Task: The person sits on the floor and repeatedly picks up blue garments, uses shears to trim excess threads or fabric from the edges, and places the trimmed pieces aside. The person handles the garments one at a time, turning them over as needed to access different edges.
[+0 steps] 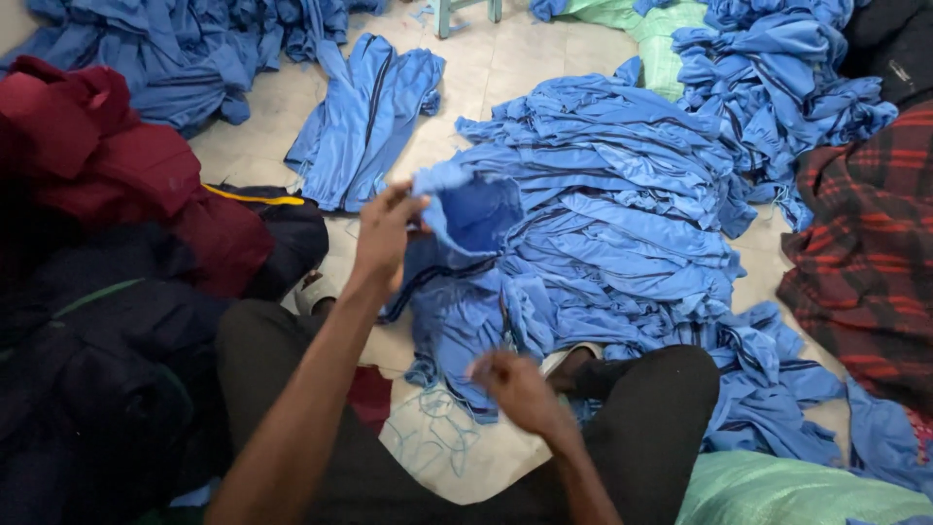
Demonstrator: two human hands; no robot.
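**Soft blue garment held up by its open end**

While the person sits on the floor (pixel 505 58) with legs spread, a blue garment (pixel 466 253) is lifted in front of them, between their knees and the large heap of blue garments (pixel 622 224) beyond. The left hand (pixel 384 233) is raised, and its fingers are pinched together on the rim of a tube-like opening of the cloth, which gapes round beside the hand. The rest of the piece hangs down limp and folds onto the floor. The right hand (pixel 515 384) is lower, near the hanging bottom edge; it is blurred, so it cannot be told whether its fingers are closed on the fabric or only brushing it.

The cloth is judged to be light, thin and quite without stiffness: it drapes, creases and collapses wherever it is not supported. A slight sheen suggests a smooth, somewhat slippery knit, so a pinch on a single layer could slide. A firmer hold is likely to be had at a hemmed edge or along the dark piping seam, where the layers are doubled. Nothing about it looks fragile.

To the left, dark red cloth (pixel 107 156) and navy clothing (pixel 117 350) are piled; loose blue threads (pixel 428 428) lie just beside the right hand.
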